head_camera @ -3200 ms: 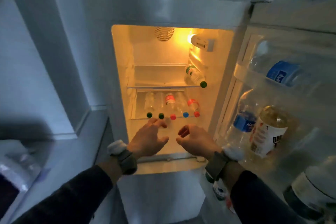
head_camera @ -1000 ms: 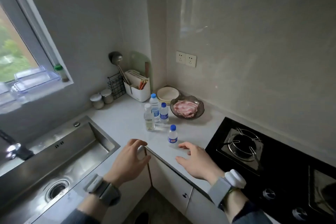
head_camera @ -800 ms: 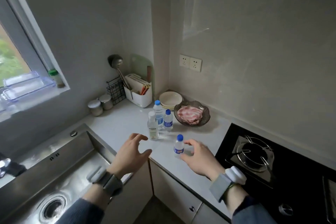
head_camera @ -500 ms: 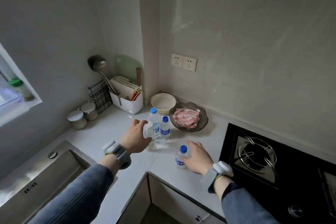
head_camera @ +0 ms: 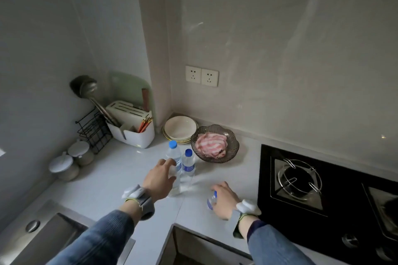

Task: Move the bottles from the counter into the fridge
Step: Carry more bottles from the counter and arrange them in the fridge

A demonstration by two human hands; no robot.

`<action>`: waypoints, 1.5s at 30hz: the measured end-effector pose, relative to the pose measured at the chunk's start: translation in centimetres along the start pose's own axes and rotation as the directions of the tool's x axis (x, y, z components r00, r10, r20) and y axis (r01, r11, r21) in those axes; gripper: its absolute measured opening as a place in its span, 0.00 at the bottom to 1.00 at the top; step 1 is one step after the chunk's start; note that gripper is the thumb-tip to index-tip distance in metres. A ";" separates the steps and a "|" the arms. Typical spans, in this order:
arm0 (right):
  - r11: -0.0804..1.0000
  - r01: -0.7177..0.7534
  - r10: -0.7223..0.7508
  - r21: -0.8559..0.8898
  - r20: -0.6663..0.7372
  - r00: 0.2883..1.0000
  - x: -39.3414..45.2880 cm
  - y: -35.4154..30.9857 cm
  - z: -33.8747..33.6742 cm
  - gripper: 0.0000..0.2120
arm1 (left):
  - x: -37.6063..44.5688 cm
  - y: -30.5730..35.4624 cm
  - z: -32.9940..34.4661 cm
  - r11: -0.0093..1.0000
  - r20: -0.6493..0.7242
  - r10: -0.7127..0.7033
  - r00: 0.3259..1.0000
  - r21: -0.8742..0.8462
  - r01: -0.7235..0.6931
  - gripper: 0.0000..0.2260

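Pick-up step, both hands at once. Left hand [head_camera: 158,178] wrapped round the near clear bottle [head_camera: 174,185], fingers curled over its upper body, bottle upright on the counter [head_camera: 112,178]; right hand [head_camera: 224,199] closed round the small bottle [head_camera: 211,200], which shows only as a blue-capped sliver at the fingertips (whether it has left the counter I cannot tell). Two more blue-capped bottles stand behind the left hand, touching or nearly so: the tall bottle [head_camera: 173,153] and the short bottle [head_camera: 188,162]; so by my reckoning four remain to go, fridge not in sight.

Next move, I judge: lift both straight up, keeping the left clear of the pair just behind it; then turn away and carry.

Surface: pale counter in a corner; sink [head_camera: 43,241] to the left, black hob [head_camera: 312,180] to the right. Glass bowl [head_camera: 215,143] of sliced meat near the bottles; plates [head_camera: 180,129] stacked behind; utensil caddy [head_camera: 131,129], wire rack [head_camera: 92,129], two lidded jars [head_camera: 71,161]. Grey walls; double socket [head_camera: 202,75].
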State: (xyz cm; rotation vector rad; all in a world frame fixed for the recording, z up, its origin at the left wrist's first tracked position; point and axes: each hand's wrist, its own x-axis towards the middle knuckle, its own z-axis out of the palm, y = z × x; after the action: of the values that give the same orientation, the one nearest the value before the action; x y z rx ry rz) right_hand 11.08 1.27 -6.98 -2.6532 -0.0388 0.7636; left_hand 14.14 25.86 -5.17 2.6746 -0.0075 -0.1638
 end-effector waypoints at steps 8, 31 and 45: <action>0.992 -0.072 0.088 0.107 -0.152 0.984 -1.2 1.3 0.5 0.06 | -0.6 0.7 0.2 0.999 0.070 0.051 0.996 -0.007 -0.051 0.15; 0.728 -0.476 0.675 0.493 -0.394 0.624 -30.7 31.8 -5.2 0.08 | -10.6 40.3 11.4 0.654 0.276 0.756 0.593 -0.347 -0.672 0.10; 0.483 -0.627 0.876 0.611 -0.343 0.340 -50.9 45.9 -2.7 0.12 | -24.4 61.3 21.5 0.467 0.427 0.859 0.283 -0.428 -0.773 0.10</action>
State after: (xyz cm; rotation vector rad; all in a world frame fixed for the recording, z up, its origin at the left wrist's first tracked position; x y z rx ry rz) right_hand -34.42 -48.84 4.28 -2.2600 1.5259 -0.0041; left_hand -11.29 -37.77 5.78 1.9839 -1.5193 -0.6260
